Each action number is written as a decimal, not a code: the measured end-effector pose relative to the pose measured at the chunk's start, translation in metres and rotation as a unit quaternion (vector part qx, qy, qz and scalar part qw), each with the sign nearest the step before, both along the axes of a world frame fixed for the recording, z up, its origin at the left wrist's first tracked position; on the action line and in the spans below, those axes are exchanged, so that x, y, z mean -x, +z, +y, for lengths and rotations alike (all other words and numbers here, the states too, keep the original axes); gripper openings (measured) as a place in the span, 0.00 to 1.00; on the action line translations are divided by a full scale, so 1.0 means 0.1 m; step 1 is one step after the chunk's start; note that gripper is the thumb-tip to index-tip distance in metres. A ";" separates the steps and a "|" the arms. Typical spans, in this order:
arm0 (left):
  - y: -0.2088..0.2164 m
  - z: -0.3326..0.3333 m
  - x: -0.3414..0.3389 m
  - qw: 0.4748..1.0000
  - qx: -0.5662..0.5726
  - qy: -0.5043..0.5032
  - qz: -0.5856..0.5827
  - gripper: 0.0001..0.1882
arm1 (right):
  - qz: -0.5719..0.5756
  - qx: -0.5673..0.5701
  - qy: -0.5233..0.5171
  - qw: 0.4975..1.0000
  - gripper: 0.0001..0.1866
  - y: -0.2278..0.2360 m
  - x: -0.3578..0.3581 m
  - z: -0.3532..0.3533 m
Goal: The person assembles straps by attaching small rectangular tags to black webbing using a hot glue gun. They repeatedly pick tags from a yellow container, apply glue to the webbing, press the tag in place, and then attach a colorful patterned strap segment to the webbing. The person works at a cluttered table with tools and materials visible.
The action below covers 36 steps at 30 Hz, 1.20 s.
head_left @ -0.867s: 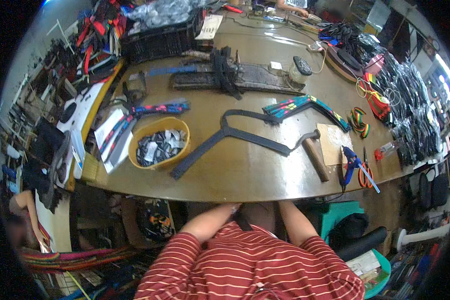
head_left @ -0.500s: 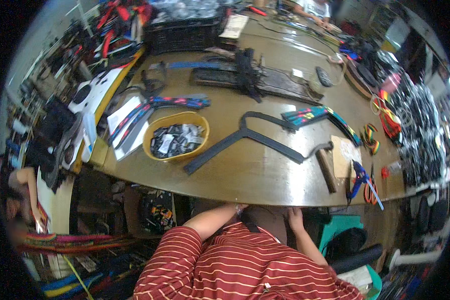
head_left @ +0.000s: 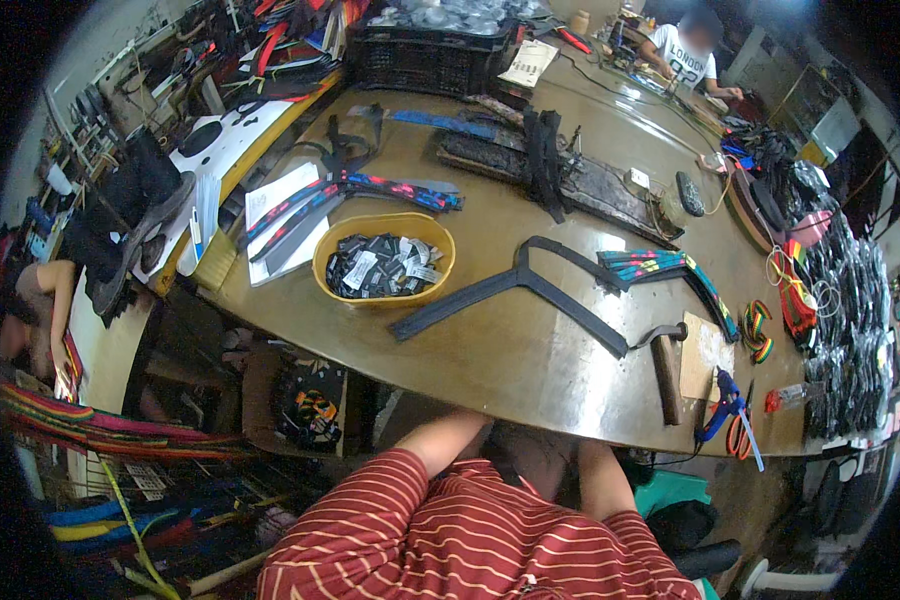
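Observation:
Both my forearms reach under the front edge of the table (head_left: 530, 400). The left forearm (head_left: 440, 445) and the right forearm (head_left: 602, 482) show, but the tabletop hides both hands, and what they touch is out of sight. On the table just ahead lies a flat black forked strap (head_left: 560, 295). To its left stands an oval yellow basin (head_left: 442, 283) full of small black and white tags. At the right lie a wooden-handled hammer (head_left: 667, 385), a blue glue gun (head_left: 727, 405) and orange-handled scissors (head_left: 738, 438).
Colourful patterned straps (head_left: 705, 290) lie right of the black strap, others (head_left: 400, 190) behind the basin. A black crate (head_left: 420, 62) stands at the back left. Another person (head_left: 685, 55) sits at the far end; someone's arm (head_left: 58, 300) shows at far left. Plastic-wrapped bundles (head_left: 850, 320) line the right edge.
The view has shifted, so the table's things sit lower and further right. Parts of my hands showed at the table edge before; now the tabletop covers them. Nothing on the table has visibly moved.

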<state>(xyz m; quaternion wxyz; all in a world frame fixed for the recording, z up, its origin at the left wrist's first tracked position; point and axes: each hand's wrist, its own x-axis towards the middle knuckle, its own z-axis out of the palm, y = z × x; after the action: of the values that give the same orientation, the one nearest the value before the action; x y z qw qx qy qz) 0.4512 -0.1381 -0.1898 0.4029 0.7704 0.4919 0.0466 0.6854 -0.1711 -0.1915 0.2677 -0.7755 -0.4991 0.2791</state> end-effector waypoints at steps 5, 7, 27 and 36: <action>-0.07 0.01 -0.08 1.000 -0.001 0.007 0.000 0.26 | 0.043 -0.003 -0.031 0.999 0.22 -0.40 -0.09 0.12; 0.01 -0.04 -0.08 1.000 -0.002 0.007 -0.008 0.26 | 0.069 -0.016 -0.040 0.997 0.22 -0.53 -0.12 0.03; -0.24 0.11 0.25 0.996 -0.026 -0.088 0.017 0.27 | 0.025 0.012 -0.056 0.998 0.19 -0.75 -0.20 -0.07; 0.36 -0.43 0.67 0.975 -0.123 -0.152 -0.108 0.24 | 0.060 -0.044 0.034 0.997 0.18 0.42 0.16 -1.15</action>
<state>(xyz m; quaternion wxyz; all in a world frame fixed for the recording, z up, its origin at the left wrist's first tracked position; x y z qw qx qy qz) 0.3842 -0.1813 -0.1535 0.3581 0.8703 0.3128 0.1285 0.6695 -0.2862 -0.1492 0.3216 -0.7275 -0.5199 0.3114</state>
